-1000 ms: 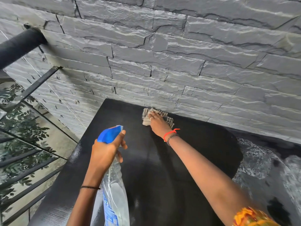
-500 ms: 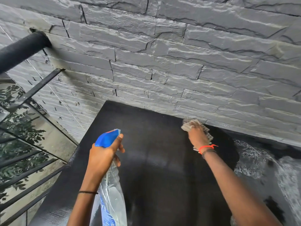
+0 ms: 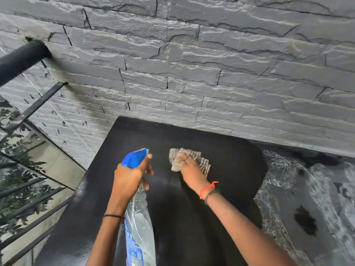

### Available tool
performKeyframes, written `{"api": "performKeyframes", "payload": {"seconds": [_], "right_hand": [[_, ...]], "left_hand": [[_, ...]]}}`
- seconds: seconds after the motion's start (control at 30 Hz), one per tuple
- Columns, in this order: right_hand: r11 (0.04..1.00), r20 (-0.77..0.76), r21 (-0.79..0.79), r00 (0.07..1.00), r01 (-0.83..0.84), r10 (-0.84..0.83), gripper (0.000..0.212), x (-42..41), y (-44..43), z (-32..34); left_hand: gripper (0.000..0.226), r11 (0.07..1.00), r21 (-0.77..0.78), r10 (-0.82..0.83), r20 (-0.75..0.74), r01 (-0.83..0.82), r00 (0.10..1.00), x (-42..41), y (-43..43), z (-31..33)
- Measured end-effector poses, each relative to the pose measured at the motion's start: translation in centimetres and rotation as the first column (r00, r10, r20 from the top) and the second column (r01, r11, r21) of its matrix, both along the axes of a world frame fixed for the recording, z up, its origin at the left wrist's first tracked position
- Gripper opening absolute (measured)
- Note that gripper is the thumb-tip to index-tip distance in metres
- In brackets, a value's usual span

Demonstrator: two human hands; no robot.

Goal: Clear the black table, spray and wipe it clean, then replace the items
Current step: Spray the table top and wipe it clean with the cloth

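Note:
The black table (image 3: 230, 162) stands against a grey stone wall, its top bare. My left hand (image 3: 128, 177) grips the neck of a clear spray bottle (image 3: 139, 231) with a blue trigger head (image 3: 134, 158), held above the table's left half. My right hand (image 3: 190, 171) presses a grey striped cloth (image 3: 194, 156) flat on the middle of the tabletop, fingers spread over it. A red string and a dark bracelet circle my right wrist.
The stone wall (image 3: 192, 73) runs right behind the table. A black metal railing (image 3: 23, 58) with glass and greenery beyond it lies to the left. A speckled grey and black patterned surface (image 3: 307, 198) borders the table on the right.
My right hand slid the cloth from the back centre to the back right corner, then back toward the middle, closer to me. The left hand kept holding the bottle.

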State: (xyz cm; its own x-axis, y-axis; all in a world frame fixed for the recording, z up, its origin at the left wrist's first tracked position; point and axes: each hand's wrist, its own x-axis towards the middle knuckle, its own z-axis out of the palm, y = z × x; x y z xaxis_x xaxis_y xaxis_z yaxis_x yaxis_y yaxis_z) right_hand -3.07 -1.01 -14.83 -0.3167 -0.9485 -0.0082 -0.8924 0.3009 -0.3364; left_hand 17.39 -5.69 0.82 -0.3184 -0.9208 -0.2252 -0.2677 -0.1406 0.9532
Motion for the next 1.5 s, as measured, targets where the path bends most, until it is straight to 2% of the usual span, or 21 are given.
{"api": "performKeyframes", "payload": {"seconds": [0.07, 0.17, 0.23, 0.33, 0.4, 0.5, 0.57, 0.67, 0.87, 0.97, 1.07, 1.2, 1.3, 1.43, 1.5], "right_hand": [[0.992, -0.007, -0.05, 0.993, -0.118, 0.117, 0.056, 1.6, 3.0, -0.2], [0.979, -0.07, 0.008, 0.977, -0.203, 0.203, 0.057, 0.5, 8.5, -1.5], [0.986, -0.099, -0.011, 0.982, -0.165, 0.163, 0.061, -1.6, 11.6, -1.1], [0.999, -0.1, 0.021, 0.994, -0.032, 0.034, 0.051, -5.8, 13.1, 0.7], [0.995, -0.129, 0.009, 0.987, 0.102, -0.1, 0.05, -7.7, 11.5, 1.6], [0.989, -0.084, 0.024, 0.986, 0.147, -0.144, 0.053, -7.2, 8.2, 1.2], [0.996, -0.083, 0.042, 0.993, 0.083, -0.079, 0.055, -4.9, 6.1, 1.1], [0.999, -0.031, 0.045, 0.999, -0.012, 0.014, 0.052, 0.2, 6.8, 0.5], [0.978, -0.044, 0.035, 0.977, -0.205, 0.207, 0.06, 7.9, 19.3, -0.4], [0.995, -0.084, 0.083, 0.994, -0.058, 0.065, 0.058, 6.0, 24.4, -0.1], [0.99, -0.188, 0.133, 0.982, 0.035, -0.009, 0.051, 2.9, 25.2, 0.0], [0.984, -0.13, 0.114, 0.984, 0.136, -0.121, 0.053, 4.8, 22.4, -0.4], [0.994, -0.096, 0.109, 0.995, 0.007, 0.003, 0.053, 9.7, 22.7, -0.3], [0.989, -0.089, 0.076, 0.987, -0.125, 0.131, 0.055, 15.3, 28.5, -1.0], [0.978, -0.072, 0.123, 0.981, -0.169, 0.179, 0.055, 16.9, 32.4, -1.8]], "left_hand": [[0.026, 1.0, 0.002, -0.025, 0.012, 0.025, 1.0, -0.4, 0.4, 0.1], [0.027, 0.999, 0.019, -0.05, 0.014, 0.05, 0.999, -0.7, 1.1, 0.3], [0.028, 0.997, 0.021, -0.07, 0.019, 0.069, 0.997, -0.5, 1.7, 0.5], [0.028, 0.995, 0.027, -0.095, 0.027, 0.094, 0.995, 0.1, 2.9, 0.5], [0.029, 0.995, 0.026, -0.101, 0.041, 0.1, 0.994, 0.7, 3.6, 0.5], [0.029, 0.994, 0.031, -0.105, 0.063, 0.103, 0.992, 1.5, 4.6, 0.2], [0.023, 0.995, 0.028, -0.102, 0.059, 0.101, 0.993, 1.9, 5.0, 0.0], [0.027, 0.995, 0.031, -0.096, 0.05, 0.094, 0.994, 2.1, 5.8, 0.0], [0.027, 0.992, 0.032, -0.126, 0.03, 0.125, 0.992, 2.0, 6.9, 1.0], [0.026, 0.987, 0.021, -0.162, 0.026, 0.162, 0.986, 2.0, 7.6, 1.5], [0.025, 0.981, 0.015, -0.193, 0.026, 0.193, 0.981, 2.2, 8.9, 1.6], [0.027, 0.976, 0.025, -0.216, 0.029, 0.215, 0.976, 2.4, 10.7, 1.5], [0.026, 0.972, 0.033, -0.234, 0.023, 0.233, 0.972, 2.4, 12.2, 1.3], [0.036, 0.966, 0.035, -0.258, 0.048, 0.256, 0.965, 2.7, 13.9, 1.4], [0.038, 0.969, 0.036, -0.248, 0.047, 0.246, 0.968, 2.8, 14.4, 1.5]]}}
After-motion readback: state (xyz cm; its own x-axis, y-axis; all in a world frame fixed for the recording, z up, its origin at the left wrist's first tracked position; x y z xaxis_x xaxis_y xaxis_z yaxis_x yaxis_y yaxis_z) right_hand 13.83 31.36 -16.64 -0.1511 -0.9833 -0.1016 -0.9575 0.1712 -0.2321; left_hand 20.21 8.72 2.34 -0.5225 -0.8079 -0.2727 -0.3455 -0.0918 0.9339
